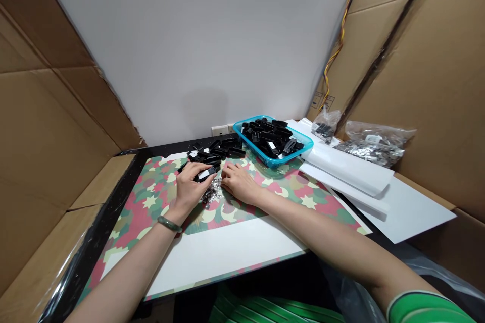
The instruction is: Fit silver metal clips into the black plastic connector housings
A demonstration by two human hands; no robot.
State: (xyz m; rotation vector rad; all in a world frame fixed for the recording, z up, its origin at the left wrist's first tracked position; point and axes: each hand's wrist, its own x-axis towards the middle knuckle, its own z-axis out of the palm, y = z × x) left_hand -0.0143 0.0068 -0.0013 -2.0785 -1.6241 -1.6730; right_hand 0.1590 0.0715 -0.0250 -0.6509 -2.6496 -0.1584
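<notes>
My left hand (191, 187) is shut on a black plastic part with a white label (206, 174), which it holds just above the patterned mat. My right hand (237, 183) rests close by, its fingertips at the edge of a small heap of shiny metal pieces (211, 192). Whether those fingers pinch a piece is too small to tell. Behind both hands lies a loose pile of similar black plastic parts (215, 150). More of them fill a turquoise plastic tray (281, 164). The mat (159, 197) has a pink, green and cream star pattern.
A white board (223, 250) lies across the mat's near side. White sheets (348, 169) and clear bags of parts (373, 146) lie to the right. Cardboard panels (56, 111) line both sides, a white wall (189, 35) stands behind, and yellow cables (339, 50) hang at the right.
</notes>
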